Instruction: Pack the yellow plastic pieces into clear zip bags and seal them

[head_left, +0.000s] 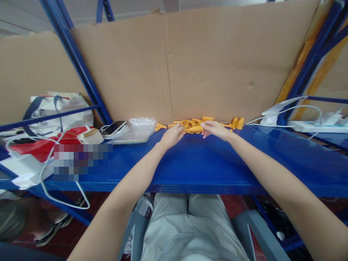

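A loose pile of small orange-yellow plastic pieces (pixel 193 127), some tube-like and one with a round open end, lies along the foot of the cardboard wall. My left hand (pixel 173 135) is at the pile's left side, fingers bent and closed around a yellow piece at its near edge. On the other side my right hand (pixel 215 130) has thumb and forefinger drawn together against the pieces. What lies between them is too small to make out. Two thicker yellow pieces (pixel 238 123) stand upright to the right of the right hand.
Cardboard (pixel 217 65) backs the blue shelf (pixel 195 166). Left are a clear plastic bag (pixel 138 130), a phone (pixel 115 127), white cables, a charger (pixel 90 137) and a cloth bag (pixel 65 112). A white power strip (pixel 307 126) sits right. Another person's foot (pixel 51 232) shows below left.
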Demonstrator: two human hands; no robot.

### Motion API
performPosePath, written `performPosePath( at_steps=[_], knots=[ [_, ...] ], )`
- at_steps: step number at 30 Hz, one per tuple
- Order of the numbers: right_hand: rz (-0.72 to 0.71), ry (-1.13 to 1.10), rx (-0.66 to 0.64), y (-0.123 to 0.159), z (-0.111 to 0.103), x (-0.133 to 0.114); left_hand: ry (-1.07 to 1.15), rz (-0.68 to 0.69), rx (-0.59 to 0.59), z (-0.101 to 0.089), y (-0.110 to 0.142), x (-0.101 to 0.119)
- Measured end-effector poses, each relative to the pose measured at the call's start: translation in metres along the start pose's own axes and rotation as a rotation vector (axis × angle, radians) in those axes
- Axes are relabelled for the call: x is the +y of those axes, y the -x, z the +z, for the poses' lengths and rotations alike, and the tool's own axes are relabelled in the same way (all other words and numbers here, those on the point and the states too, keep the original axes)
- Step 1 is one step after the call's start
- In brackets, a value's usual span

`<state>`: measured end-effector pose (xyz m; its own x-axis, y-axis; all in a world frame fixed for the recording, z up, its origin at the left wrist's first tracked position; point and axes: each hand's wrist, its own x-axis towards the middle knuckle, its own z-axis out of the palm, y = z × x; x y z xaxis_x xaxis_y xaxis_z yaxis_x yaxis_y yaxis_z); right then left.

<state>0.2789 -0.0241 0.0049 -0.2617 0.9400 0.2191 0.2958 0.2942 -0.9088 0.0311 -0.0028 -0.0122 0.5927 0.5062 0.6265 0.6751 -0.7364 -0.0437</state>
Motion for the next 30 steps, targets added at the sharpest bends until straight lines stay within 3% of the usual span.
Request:
performPosePath(
  at_steps=[9, 21, 25, 30],
  knots=[
    [-0.056, -0.05, -0.071, 0.003, -0.005, 0.0, 0.015, 0.02, 0.046, 0.0, 0.0, -0.004],
    [0.061, 0.109, -0.032, 0.006, 0.004, -0.007, 0.031, 0.003, 0.09, 0.002, -0.001, -0.002],
    [0.008, 0.122, -0.088, 0.005, -0.003, -0.003, 0.036, -0.028, 0.089, 0.0, -0.001, -0.002],
    [-0.064, 0.08, -0.039, 0.002, -0.004, 0.004, 0.037, -0.047, 0.079, -0.002, -0.001, -0.001]
  ],
)
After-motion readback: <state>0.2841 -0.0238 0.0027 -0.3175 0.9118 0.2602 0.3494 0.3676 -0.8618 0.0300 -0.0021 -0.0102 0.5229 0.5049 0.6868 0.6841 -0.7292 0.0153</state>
